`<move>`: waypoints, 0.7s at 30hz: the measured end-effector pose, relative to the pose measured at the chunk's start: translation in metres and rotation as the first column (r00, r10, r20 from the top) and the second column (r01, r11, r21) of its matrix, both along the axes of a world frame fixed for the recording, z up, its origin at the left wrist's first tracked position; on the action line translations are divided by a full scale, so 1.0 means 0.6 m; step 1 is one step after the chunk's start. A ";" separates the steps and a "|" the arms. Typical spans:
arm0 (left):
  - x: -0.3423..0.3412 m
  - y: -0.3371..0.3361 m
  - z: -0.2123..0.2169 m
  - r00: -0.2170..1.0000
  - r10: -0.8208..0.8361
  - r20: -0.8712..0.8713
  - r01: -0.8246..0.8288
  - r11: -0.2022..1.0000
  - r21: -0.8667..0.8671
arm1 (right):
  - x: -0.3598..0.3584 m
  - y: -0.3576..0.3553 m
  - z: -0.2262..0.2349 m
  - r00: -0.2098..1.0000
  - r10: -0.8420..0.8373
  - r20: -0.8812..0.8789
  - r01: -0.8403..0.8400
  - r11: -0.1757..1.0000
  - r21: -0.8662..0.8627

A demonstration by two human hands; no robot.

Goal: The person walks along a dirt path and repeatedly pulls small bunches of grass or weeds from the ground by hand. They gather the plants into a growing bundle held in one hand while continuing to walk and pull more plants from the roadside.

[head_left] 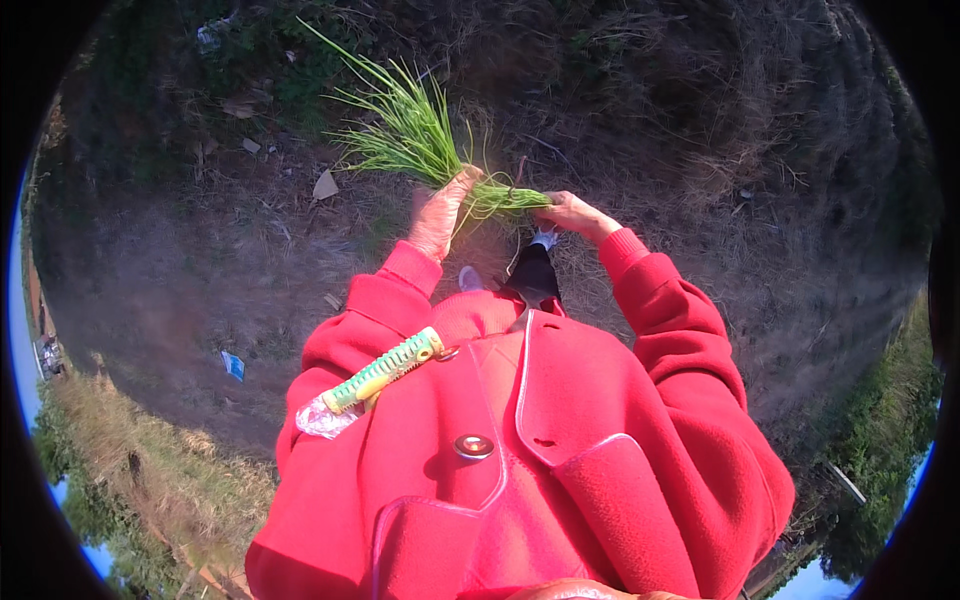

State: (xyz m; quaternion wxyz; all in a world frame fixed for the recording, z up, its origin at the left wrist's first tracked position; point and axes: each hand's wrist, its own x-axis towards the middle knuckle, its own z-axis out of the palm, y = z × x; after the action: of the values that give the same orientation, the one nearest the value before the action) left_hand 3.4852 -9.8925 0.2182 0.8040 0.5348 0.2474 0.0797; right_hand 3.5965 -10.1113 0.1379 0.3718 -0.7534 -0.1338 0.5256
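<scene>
Got this bunch of green shoots (420,140) clamped in my left hand (440,215), blades fanning up-left away from it. Right hand (572,213) pinches the stem end (510,200), which lies sideways between both fists.

We see no signs and no screens here. On the bare ground at the left, well apart from the person, lies a small blue wrapper (233,365), flat and a little crumpled, with a white part on it. Near the top edge, among the dark plants, there is a pale piece of plastic litter (209,36); it is too small for us to tell its shape. On the red coat, at the chest, we see a crinkled clear wrapper (322,418) with a silver shine, just beside a green and yellow ribbed thing.
</scene>
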 end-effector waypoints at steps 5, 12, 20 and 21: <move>-0.015 0.028 -0.009 0.990 0.050 -0.130 -0.017 0.968 0.250 | 0.027 0.033 0.000 0.946 -0.055 0.319 0.004 0.987 0.160; -0.032 0.034 0.001 0.981 -0.072 -0.182 -0.013 0.902 -0.431 | -0.024 0.176 0.027 0.932 0.325 0.162 -0.364 0.832 0.420; -0.050 0.062 -0.016 0.947 -0.195 -0.254 0.057 0.883 -0.465 | 0.014 0.144 0.031 0.985 0.007 -0.172 0.109 0.752 0.650; -0.050 0.062 -0.017 0.965 -0.202 -0.169 0.082 0.841 -0.535 | 0.005 0.153 0.031 0.977 0.092 -0.191 0.034 0.821 0.570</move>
State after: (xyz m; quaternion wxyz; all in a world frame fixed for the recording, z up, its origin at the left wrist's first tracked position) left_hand 3.4555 -9.8552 0.2079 0.8904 0.3183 0.3061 -0.1104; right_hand 3.5996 -10.0194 0.1565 0.5839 -0.5459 -0.2561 0.5436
